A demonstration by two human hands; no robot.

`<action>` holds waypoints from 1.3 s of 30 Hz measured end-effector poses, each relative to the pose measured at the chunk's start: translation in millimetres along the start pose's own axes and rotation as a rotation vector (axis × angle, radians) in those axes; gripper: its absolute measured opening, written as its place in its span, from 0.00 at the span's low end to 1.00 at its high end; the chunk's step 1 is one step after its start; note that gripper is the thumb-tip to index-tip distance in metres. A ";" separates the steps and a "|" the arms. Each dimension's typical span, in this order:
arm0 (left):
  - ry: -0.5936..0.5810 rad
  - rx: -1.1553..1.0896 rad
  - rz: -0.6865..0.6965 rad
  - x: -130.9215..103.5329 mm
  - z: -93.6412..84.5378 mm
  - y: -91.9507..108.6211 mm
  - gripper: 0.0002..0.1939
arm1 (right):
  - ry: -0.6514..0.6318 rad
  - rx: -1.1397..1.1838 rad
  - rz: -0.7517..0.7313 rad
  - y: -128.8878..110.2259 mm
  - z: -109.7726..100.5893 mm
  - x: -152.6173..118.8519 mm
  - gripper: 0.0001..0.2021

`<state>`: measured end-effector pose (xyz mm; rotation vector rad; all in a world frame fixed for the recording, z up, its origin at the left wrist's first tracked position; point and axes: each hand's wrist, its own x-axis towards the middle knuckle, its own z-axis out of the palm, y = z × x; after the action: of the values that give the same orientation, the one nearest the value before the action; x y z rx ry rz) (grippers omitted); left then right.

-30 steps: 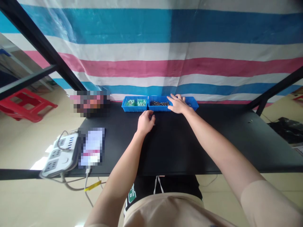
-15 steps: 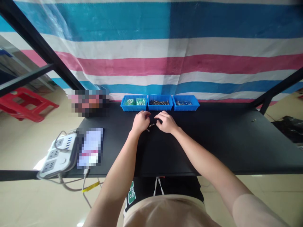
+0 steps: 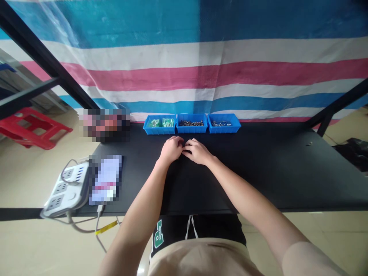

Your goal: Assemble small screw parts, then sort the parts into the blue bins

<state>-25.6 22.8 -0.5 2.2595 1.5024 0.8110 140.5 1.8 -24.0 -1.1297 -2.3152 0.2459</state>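
Observation:
Over the middle of the black table [image 3: 198,188], my left hand [image 3: 171,148] and my right hand [image 3: 196,151] meet at the fingertips. The fingers of both are curled into a pinch. Whatever sits between them is too small and too covered to name. Small brassy metal pieces that lay under the hands a moment earlier are now almost wholly hidden. Just beyond the hands stands a blue bin [image 3: 191,129] of small bronze-coloured metal parts. To its left is a blue bin [image 3: 159,130] with green-and-white packets, and to its right a blue bin [image 3: 224,129] with silvery metal pieces.
A white power strip [image 3: 67,189] with cables lies at the table's left edge, beside a blurred-out flat device [image 3: 106,180] with a cable plugged in. A tiny object [image 3: 309,144] rests far right. Striped sheeting [image 3: 172,80] hangs behind; a red stool [image 3: 34,128] stands left.
My right hand has moved left until its fingertips meet those of my left hand, covering the small metal pieces. The whole view has shifted slightly.

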 end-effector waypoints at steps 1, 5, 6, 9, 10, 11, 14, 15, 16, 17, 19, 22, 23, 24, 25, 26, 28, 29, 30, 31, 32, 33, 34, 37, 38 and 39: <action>-0.010 0.002 0.005 -0.3 0.6 1.4 0.16 | 0.004 0.003 0.007 0.5 0.8 0.4 0.08; -0.029 0.006 0.038 -1.0 2.7 3.7 0.15 | 0.010 0.008 0.046 2.1 2.0 0.6 0.08; -0.033 0.002 0.049 -1.2 3.3 3.8 0.15 | 0.018 0.017 0.058 2.6 2.0 0.4 0.08; -0.030 -0.031 0.094 -1.5 4.3 3.8 0.15 | 0.081 0.081 0.091 3.8 1.8 0.0 0.08; -0.024 -0.045 0.108 -1.6 4.3 4.1 0.14 | 0.113 0.111 0.100 4.1 1.6 0.1 0.08; -0.012 -0.059 0.122 -1.8 4.2 4.5 0.14 | 0.149 0.146 0.112 4.3 1.2 0.3 0.08; 0.031 -0.093 0.173 -2.5 3.5 6.7 0.12 | 0.276 0.286 0.197 4.4 -0.7 1.3 0.08; 0.045 -0.103 0.191 -2.9 3.4 7.6 0.12 | 0.317 0.344 0.243 4.4 -1.6 1.7 0.07; 0.055 -0.114 0.209 -3.3 3.5 8.4 0.11 | 0.353 0.407 0.292 4.4 -2.3 2.0 0.07; 0.063 -0.126 0.226 -3.8 3.8 9.1 0.11 | 0.384 0.475 0.339 4.5 -2.8 2.3 0.08; 0.073 -0.152 0.260 -4.8 5.1 10.1 0.11 | 0.424 0.630 0.411 5.1 -3.1 3.0 0.11; 0.108 -0.174 0.295 -5.9 7.6 10.4 0.12 | 0.430 0.866 0.467 5.9 -1.9 4.3 0.18; 0.127 -0.176 0.296 -6.1 8.3 10.3 0.11 | 0.421 0.928 0.478 5.9 -1.4 4.8 0.20; 0.145 -0.177 0.292 -6.2 8.8 10.3 0.11 | 0.411 0.975 0.487 5.5 -1.1 5.2 0.21; 0.160 -0.178 0.285 -6.3 9.2 10.3 0.10 | 0.402 1.008 0.494 4.7 -0.9 5.6 0.22; 0.169 -0.179 0.279 -6.2 9.4 10.4 0.10 | 0.393 1.028 0.499 3.7 -0.8 5.8 0.23; 0.176 -0.183 0.270 -6.0 9.9 10.4 0.09 | 0.383 1.047 0.500 1.3 -1.0 6.1 0.23; 0.176 -0.184 0.268 -5.9 10.2 10.4 0.09 | 0.378 1.051 0.499 0.1 -1.1 6.2 0.22; 0.179 -0.186 0.266 -5.8 10.6 10.4 0.08 | 0.372 1.056 0.499 -0.8 -1.3 6.2 0.22; 0.181 -0.187 0.266 -5.7 10.9 10.3 0.08 | 0.369 1.060 0.500 -1.4 -1.5 6.1 0.21; 0.182 -0.187 0.268 -5.7 11.1 10.3 0.08 | 0.367 1.062 0.504 -1.7 -1.8 6.1 0.21; 0.184 -0.183 0.273 -5.8 11.3 10.5 0.08 | 0.365 1.060 0.507 -1.5 -2.0 6.0 0.20; 0.184 -0.177 0.280 -6.0 11.2 10.7 0.08 | 0.367 1.051 0.509 -1.0 -2.2 5.9 0.19; 0.182 -0.159 0.295 -6.8 10.2 12.7 0.08 | 0.387 1.010 0.495 1.0 -3.3 5.3 0.17; 0.184 -0.157 0.289 -7.0 9.7 13.6 0.08 | 0.400 0.999 0.486 1.2 -3.9 5.0 0.16; 0.189 -0.155 0.279 -7.2 9.2 14.4 0.08 | 0.415 0.993 0.477 0.8 -4.6 4.7 0.15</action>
<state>-11.4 10.9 -2.1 2.3587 1.1621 1.2064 141.2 5.6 -18.6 -1.0149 -1.2317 1.0750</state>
